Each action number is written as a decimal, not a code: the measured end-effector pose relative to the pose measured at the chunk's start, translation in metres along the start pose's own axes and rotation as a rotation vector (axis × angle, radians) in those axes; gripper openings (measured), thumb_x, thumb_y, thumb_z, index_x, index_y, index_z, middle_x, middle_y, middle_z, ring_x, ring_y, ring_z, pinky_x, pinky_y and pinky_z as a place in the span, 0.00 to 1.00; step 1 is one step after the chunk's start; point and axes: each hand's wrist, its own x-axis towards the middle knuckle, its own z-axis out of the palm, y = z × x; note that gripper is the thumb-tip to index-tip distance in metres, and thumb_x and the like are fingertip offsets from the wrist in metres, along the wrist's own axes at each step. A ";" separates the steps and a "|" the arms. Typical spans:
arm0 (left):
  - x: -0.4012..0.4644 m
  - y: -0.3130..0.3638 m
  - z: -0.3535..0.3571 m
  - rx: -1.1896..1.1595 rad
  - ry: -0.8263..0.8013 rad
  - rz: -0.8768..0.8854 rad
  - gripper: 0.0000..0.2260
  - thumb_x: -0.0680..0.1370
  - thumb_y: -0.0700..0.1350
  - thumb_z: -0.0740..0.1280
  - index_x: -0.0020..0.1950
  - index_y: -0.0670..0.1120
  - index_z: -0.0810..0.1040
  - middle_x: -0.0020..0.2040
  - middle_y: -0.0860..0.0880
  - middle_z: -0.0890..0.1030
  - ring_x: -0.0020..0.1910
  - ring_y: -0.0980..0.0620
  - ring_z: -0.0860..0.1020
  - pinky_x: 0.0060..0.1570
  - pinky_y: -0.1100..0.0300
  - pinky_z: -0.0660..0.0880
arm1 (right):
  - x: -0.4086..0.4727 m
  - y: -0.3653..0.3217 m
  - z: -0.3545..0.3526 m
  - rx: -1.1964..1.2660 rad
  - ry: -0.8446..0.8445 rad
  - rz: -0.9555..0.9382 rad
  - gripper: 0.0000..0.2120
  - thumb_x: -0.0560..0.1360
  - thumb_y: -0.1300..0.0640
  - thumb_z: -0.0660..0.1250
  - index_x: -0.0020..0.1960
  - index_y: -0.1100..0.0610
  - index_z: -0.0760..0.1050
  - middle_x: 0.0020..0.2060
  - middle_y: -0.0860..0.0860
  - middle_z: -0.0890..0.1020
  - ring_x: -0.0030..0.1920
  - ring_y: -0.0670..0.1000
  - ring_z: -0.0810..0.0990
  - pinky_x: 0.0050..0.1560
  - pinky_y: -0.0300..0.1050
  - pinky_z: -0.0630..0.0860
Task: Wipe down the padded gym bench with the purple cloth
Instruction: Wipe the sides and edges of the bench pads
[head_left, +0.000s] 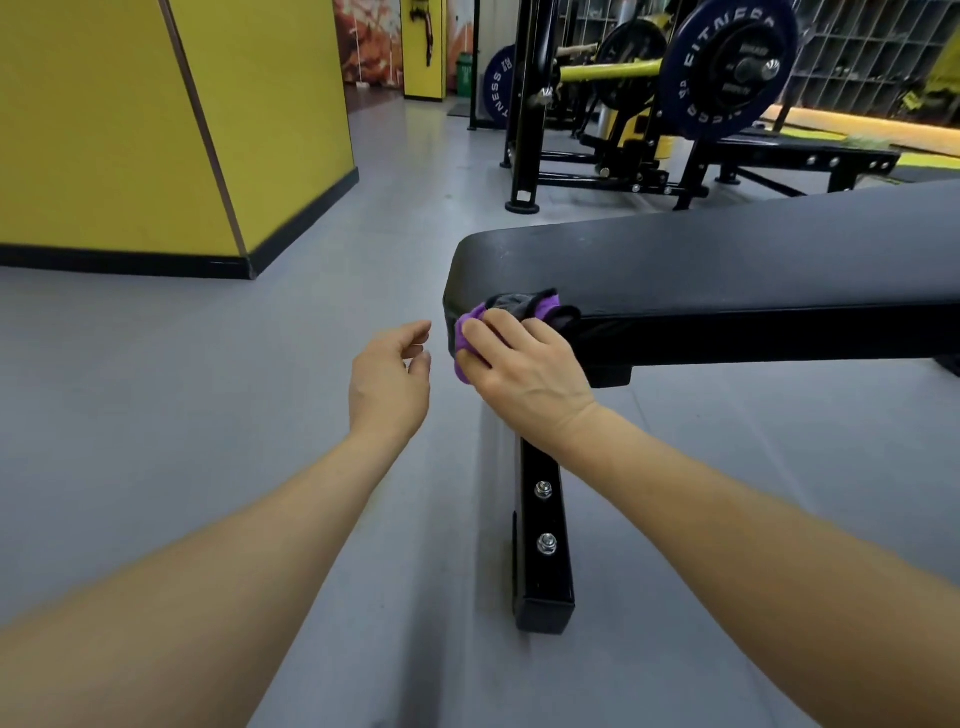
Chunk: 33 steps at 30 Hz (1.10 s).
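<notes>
Beside bench (727, 260), weight rack (597, 104), yellow wall (156, 130)

Bench pad (727, 265): top bare along its whole length, open to reach. Grey floor (182, 415) left of it: clear. Bolted foot bar (543, 540) below blocks low passage. Weight rack (623, 104) stands well behind; yellow wall (156, 130) far left.

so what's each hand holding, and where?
Right hand presses the bunched purple cloth against the bench end corner, fingers over its middle. Left hand holds nothing.
</notes>
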 end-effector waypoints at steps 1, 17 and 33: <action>-0.002 0.004 0.003 0.008 0.002 0.007 0.15 0.78 0.37 0.61 0.64 0.45 0.76 0.60 0.48 0.79 0.56 0.53 0.77 0.59 0.60 0.73 | -0.006 0.005 -0.003 0.000 -0.002 -0.008 0.13 0.73 0.68 0.58 0.38 0.60 0.79 0.43 0.55 0.82 0.43 0.56 0.80 0.32 0.47 0.71; -0.047 0.055 0.060 -0.026 0.091 -0.246 0.19 0.78 0.42 0.62 0.67 0.44 0.61 0.55 0.48 0.75 0.48 0.47 0.77 0.52 0.51 0.73 | -0.108 0.073 -0.054 -0.134 -0.132 0.225 0.15 0.75 0.67 0.57 0.37 0.58 0.80 0.39 0.52 0.81 0.42 0.55 0.80 0.32 0.45 0.72; -0.096 0.089 0.101 0.021 -0.351 -0.403 0.14 0.80 0.50 0.60 0.59 0.42 0.73 0.52 0.48 0.76 0.47 0.50 0.75 0.47 0.58 0.71 | -0.152 0.051 -0.096 0.745 -0.623 1.227 0.20 0.70 0.70 0.63 0.55 0.51 0.79 0.51 0.46 0.75 0.47 0.59 0.78 0.40 0.51 0.78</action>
